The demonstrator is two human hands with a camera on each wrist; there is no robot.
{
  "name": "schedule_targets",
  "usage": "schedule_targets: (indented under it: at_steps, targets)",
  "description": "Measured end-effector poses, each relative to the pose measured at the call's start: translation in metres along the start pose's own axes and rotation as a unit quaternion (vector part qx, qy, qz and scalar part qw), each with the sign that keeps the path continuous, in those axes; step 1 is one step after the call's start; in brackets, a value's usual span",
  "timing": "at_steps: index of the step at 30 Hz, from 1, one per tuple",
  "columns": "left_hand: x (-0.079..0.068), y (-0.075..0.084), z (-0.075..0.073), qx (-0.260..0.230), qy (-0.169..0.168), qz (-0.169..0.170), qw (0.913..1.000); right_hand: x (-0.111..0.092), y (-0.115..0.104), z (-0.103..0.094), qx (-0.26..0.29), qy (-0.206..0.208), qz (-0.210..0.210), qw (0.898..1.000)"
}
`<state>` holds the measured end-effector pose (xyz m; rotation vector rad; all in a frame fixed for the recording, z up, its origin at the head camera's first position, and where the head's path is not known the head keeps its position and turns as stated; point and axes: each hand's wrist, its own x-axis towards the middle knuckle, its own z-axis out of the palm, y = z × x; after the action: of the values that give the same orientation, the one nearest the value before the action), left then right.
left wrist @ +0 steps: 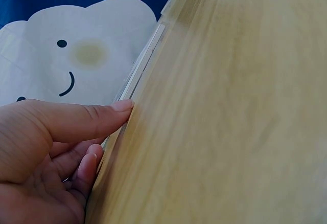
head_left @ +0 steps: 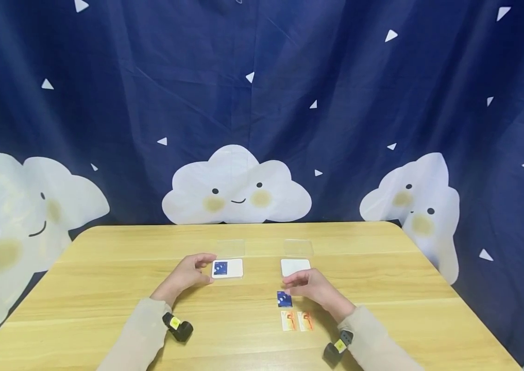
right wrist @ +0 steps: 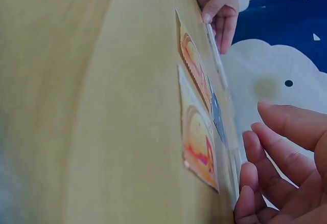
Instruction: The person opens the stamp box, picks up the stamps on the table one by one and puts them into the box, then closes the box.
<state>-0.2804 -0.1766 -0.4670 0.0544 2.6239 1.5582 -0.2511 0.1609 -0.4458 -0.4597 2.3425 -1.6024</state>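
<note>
My left hand (head_left: pixel 190 272) grips the left end of a flat white case (head_left: pixel 235 268), thumb at its near corner and fingers at the far one. A blue stamp (head_left: pixel 220 268) lies on the left half of that case. In the left wrist view the thumb (left wrist: pixel 110 116) presses against the case's thin edge. My right hand (head_left: pixel 315 286) hovers between a second white case (head_left: pixel 292 265) and a blue stamp (head_left: pixel 283 300) on the table. Its thumb (right wrist: pixel 291 124) and fingers stand apart with nothing between them in the right wrist view.
Two orange stamps (head_left: pixel 288 320) lie side by side nearest me, just below the blue stamp on the wooden table (head_left: pixel 224 319). Both cases have clear lids (head_left: pixel 298 248) laid open behind them. A dark blue curtain (head_left: pixel 280 113) with cloud faces hangs beyond the table.
</note>
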Motion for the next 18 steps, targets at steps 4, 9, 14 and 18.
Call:
schedule_targets:
  at_steps: [4,9,14,18]
  targets:
    - [-0.0006,-0.0007,-0.0006,-0.014,-0.003,0.001,0.9999,-0.0019,0.0019,-0.0010,-0.002,0.008,0.003,1.000]
    - [-0.0015,-0.0011,-0.0010,-0.027,-0.006,0.004,0.9996,-0.0025,0.0046,-0.0012,-0.013,0.017,0.017,1.000]
    - [-0.0020,0.0002,-0.0008,-0.028,-0.006,0.004,0.9996,-0.0042,0.0056,-0.0012,-0.027,0.032,0.026,0.999]
    - [-0.0021,0.0007,-0.0006,-0.026,-0.007,0.001,0.9996,-0.0058,0.0069,-0.0014,-0.026,0.030,0.020,0.999]
